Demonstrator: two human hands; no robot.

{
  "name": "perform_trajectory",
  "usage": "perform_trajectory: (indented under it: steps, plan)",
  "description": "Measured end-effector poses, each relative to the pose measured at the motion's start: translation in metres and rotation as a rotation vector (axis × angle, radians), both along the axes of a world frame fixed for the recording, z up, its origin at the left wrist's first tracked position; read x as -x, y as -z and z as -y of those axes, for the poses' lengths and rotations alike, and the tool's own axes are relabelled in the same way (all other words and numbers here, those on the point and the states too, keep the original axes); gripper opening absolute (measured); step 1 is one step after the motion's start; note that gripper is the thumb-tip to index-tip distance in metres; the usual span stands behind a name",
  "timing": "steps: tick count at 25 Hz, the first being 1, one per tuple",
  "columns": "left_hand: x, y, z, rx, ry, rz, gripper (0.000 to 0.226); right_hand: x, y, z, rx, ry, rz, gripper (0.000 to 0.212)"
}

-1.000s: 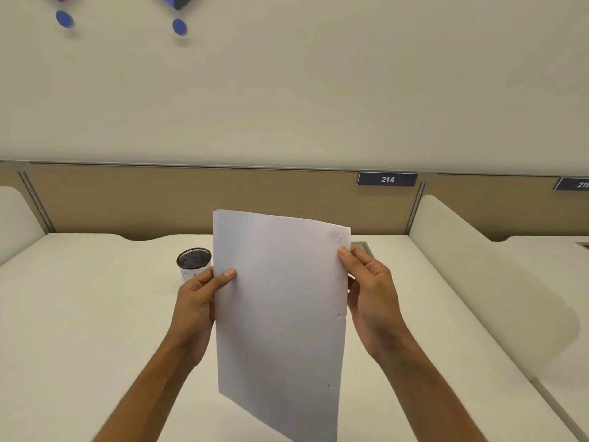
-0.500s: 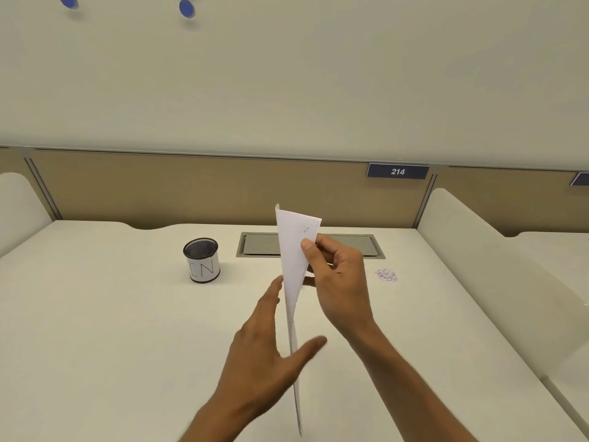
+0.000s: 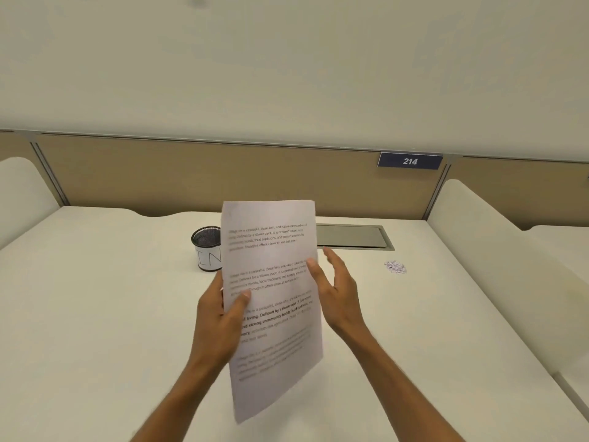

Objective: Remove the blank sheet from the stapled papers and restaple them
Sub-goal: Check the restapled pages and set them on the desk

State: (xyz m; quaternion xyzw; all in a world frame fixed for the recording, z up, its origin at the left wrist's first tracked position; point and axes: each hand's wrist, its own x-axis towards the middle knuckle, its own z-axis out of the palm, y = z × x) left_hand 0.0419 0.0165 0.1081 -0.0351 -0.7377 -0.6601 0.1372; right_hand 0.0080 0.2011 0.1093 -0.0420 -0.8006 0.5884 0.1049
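Observation:
I hold the stapled papers (image 3: pixel 274 282) upright above the desk, printed side toward me with several paragraphs of text. My left hand (image 3: pixel 220 317) grips the left edge, thumb on the front of the page. My right hand (image 3: pixel 338 288) is at the right edge with its fingers spread, the thumb touching the page and the other fingers off it. No staple or stapler is visible. The sheets behind the front page are hidden.
A black mesh cup (image 3: pixel 206 248) with a white label stands behind the papers at the left. A grey cable hatch (image 3: pixel 353 237) is set in the white desk (image 3: pixel 95 314). A small pile of tiny scraps (image 3: pixel 395 267) lies to the right. Padded dividers flank both sides.
The papers were turned from the blank side, through edge-on, to the printed side. My left hand took the left edge; my right hand loosened its pinch and opened.

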Motion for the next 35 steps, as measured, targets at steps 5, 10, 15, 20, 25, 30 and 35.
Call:
perform_trajectory:
  steps: [5,10,15,20,25,30,35]
  plan:
    - [0.022,0.003,0.038,-0.170,-0.028,0.217,0.032,0.002,0.040,-0.002,0.405,-0.224,0.306,0.026]
    - [0.041,0.032,0.084,-0.168,-0.051,0.398,0.025,0.009,0.057,0.032,0.460,-0.147,0.235,0.016]
    - [0.039,0.074,0.139,-0.074,-0.148,0.569,0.035,0.019,0.077,0.082,0.196,-0.113,0.252,0.013]
    - [0.042,0.098,0.196,-0.033,-0.252,0.629,0.043,0.019,0.100,0.139,-0.008,-0.136,0.314,0.027]
    - [0.052,0.121,0.240,0.250,-0.325,0.564,0.055,0.029,0.121,0.184,-0.214,-0.220,0.368,0.055]
    - [0.060,0.144,0.252,0.803,-0.262,0.552,0.045,0.038,0.136,0.203,-0.922,-0.583,0.197,0.046]
    - [0.063,0.169,0.272,1.075,-0.149,0.550,0.092,0.055,0.150,0.221,-0.998,-0.612,0.128,0.064]
